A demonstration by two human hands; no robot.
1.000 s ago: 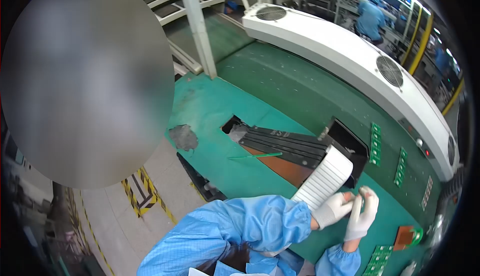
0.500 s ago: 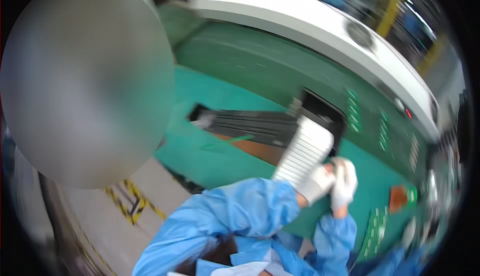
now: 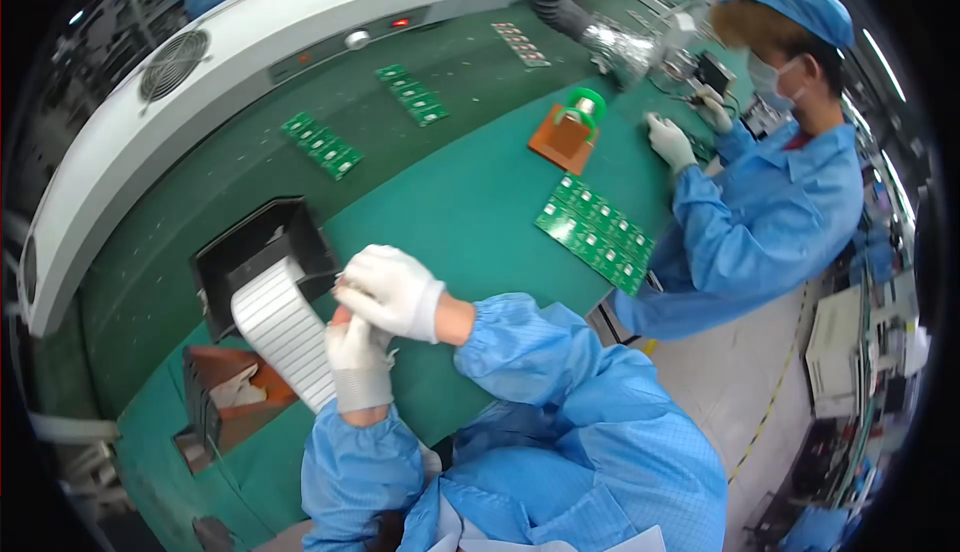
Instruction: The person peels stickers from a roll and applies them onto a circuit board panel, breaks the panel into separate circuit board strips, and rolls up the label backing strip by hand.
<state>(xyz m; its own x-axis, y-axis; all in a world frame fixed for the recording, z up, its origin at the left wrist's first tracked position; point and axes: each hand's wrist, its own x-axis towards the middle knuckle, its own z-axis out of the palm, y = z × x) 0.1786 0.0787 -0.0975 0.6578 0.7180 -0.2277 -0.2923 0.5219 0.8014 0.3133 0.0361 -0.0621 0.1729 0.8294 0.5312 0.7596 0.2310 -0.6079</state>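
My left hand (image 3: 360, 360), in a white glove, is closed with its fingertips up against my right hand (image 3: 393, 290). The right, gloved in white too, curls over from above, thumb and fingers pinched together. Whatever sits between the fingertips is too small or hidden to make out. Just left of both hands a curved white strip with dark cross lines (image 3: 283, 324) hangs out of a black bin (image 3: 212, 264). My left hand is close beside the strip; whether they touch I cannot tell.
A brown box (image 3: 222, 367) stands below the bin. Green circuit boards lie on the conveyor (image 3: 322, 147) and on the green bench (image 3: 597, 237). A green spool (image 3: 585, 105) rests on a brown block. A co-worker (image 3: 770, 217) handles something at right.
My view has swung to the right, bringing the co-worker and the circuit boards on the bench into clear sight. Both hands stay close together beside the white strip.
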